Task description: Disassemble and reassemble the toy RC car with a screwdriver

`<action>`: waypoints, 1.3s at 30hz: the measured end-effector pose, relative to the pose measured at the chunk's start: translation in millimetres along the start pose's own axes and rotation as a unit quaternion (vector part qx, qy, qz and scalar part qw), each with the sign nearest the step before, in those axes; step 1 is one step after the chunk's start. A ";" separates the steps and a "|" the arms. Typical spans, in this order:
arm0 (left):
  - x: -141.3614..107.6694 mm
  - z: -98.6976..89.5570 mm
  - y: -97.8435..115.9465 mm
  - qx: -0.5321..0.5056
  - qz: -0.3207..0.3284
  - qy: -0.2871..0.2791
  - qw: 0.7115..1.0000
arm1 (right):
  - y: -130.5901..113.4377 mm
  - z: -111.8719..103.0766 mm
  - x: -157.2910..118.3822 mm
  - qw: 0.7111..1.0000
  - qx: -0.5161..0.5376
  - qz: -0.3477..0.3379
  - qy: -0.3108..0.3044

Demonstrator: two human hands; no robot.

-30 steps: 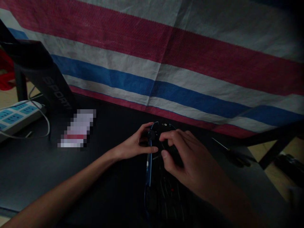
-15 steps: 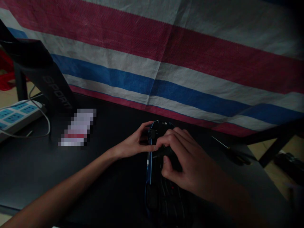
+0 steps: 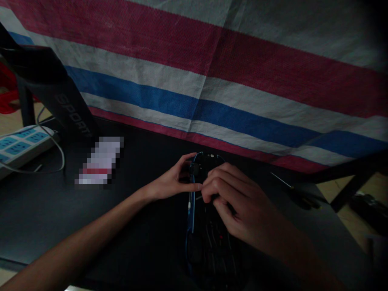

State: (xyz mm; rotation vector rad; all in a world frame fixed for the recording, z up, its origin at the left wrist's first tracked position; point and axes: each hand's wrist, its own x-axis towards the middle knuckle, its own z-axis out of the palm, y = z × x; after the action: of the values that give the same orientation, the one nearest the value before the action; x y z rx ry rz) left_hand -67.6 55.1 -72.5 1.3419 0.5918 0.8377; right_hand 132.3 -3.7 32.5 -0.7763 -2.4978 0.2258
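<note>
A blue toy car (image 3: 190, 220) lies upside down on the black table, its dark underside and wheels facing up. My left hand (image 3: 172, 180) grips the far part of its left side, thumb along the near edge and fingers by a wheel. Over the middle of the underside my right hand (image 3: 233, 194) is curled, its fingertips pinched together close to my left thumb. Whatever those fingers hold is hidden in the shadow. Part of the underside lies behind my right hand.
A screwdriver (image 3: 281, 180) and another dark tool (image 3: 303, 200) lie at the right. To the left are a blurred-out phone-like rectangle (image 3: 100, 161), a power strip (image 3: 22, 141) with a cable, and a black stand (image 3: 71, 103). A striped sheet (image 3: 169, 97) hangs behind the table (image 3: 127, 250).
My right hand has turned slightly and its fingers have drawn closer together, covering the dark thing seen between them before. My left hand stays on the car.
</note>
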 end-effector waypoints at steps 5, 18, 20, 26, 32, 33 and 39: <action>-0.3 -0.4 0.8 0.004 -0.001 0.002 1.000 | 0.3 5.3 3.1 0.996 0.071 0.017 0.052; 0.3 -2.3 -2.0 0.006 0.000 -0.006 1.000 | -6.4 6.8 2.4 0.987 0.157 0.043 0.006; 0.8 -3.2 -4.5 -0.002 0.013 -0.009 1.000 | -10.6 8.0 3.1 0.993 0.113 0.030 -0.007; 1.2 -2.8 -5.9 0.005 0.018 -0.009 1.000 | -16.8 8.1 5.7 0.997 0.060 0.045 0.004; -0.2 -0.4 -0.3 -0.008 0.015 -0.007 1.000 | -13.2 11.1 5.4 0.995 -0.059 0.071 0.042; -0.1 -0.3 -0.1 -0.009 0.017 -0.007 1.000 | -11.7 11.3 4.9 0.994 -0.063 0.079 0.042; 0.0 1.0 0.5 -0.023 -0.001 -0.005 1.000 | -4.1 2.0 2.6 0.996 -0.081 0.041 0.010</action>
State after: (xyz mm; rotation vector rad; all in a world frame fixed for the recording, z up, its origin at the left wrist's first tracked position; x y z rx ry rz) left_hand -66.9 54.5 -71.8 1.3039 0.5624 0.8373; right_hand 127.4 -5.6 33.2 -0.9424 -2.4908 0.0437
